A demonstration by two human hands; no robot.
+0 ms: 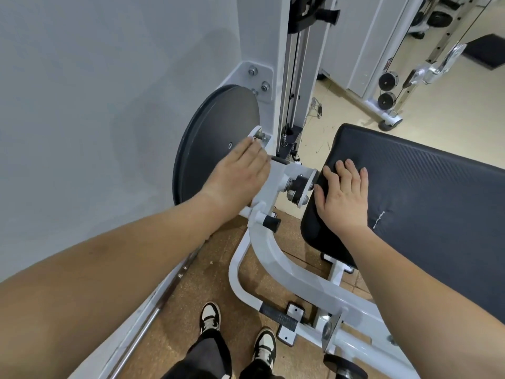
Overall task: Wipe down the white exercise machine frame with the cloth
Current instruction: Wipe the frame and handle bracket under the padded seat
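Flooring (pixel 213 272), speckled brown, lies under white frame (pixel 273 255) beside grey wall (pixel 95 105).

Head-worn view, steeply downward, close.

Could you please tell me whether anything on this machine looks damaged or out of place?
The black pad has a small white jagged mark, perhaps a tear or loose thread, beside the right hand. Also, no cloth shows: the left hand looks bare too.
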